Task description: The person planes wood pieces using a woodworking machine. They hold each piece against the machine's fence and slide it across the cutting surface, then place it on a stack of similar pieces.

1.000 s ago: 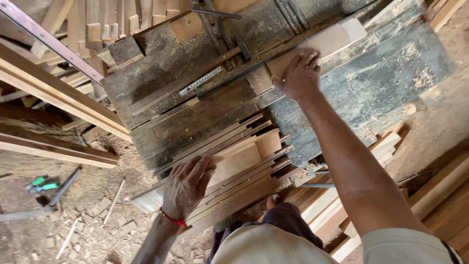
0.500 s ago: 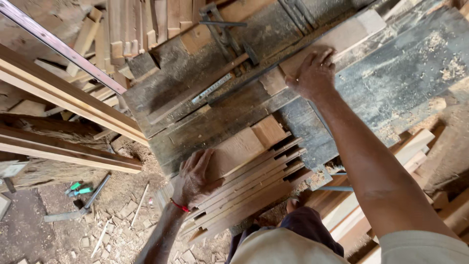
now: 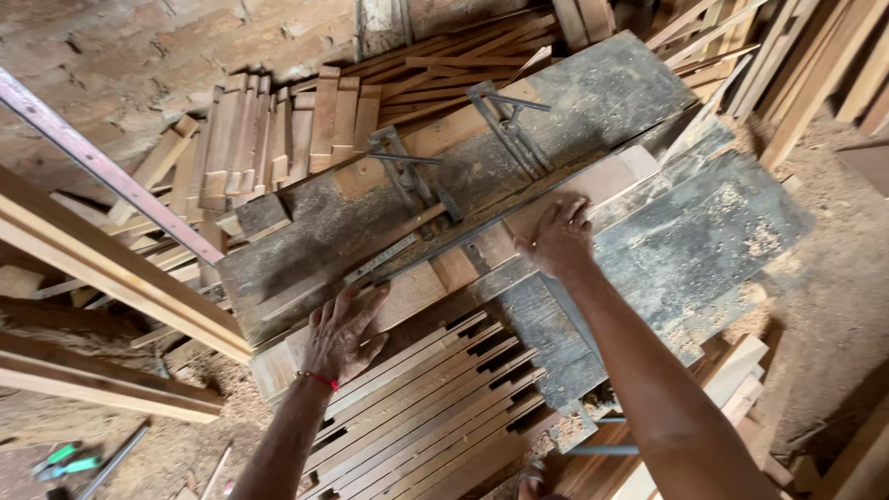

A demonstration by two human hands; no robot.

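A long pale wooden board [image 3: 435, 278] lies flat across the grey machine table [image 3: 704, 241], running from about eight o'clock up to two o'clock in the head view. Both hands press on it. The left hand [image 3: 344, 333] sits near the board's lower end, at roughly seven o'clock from the table's middle, palm down with the fingers spread flat over the wood; it grasps nothing, only bears on the top face. A thin red band circles that wrist. The right hand [image 3: 557, 239] rests further up the same board, toward two o'clock from the left one, its fingers curled loosely over the board's far edge beside the dark metal fence [image 3: 463, 199] (whether the fingertips actually hook under the edge cannot be told). So the board passes beneath both palms, with its pale upper end showing beyond the right hand at two o'clock.

At six o'clock from the left hand, just below it, lies a stack of thin wooden slats [image 3: 426, 417]. At eleven o'clock, behind the table, more short cut boards [image 3: 278, 130] lean in a heap.
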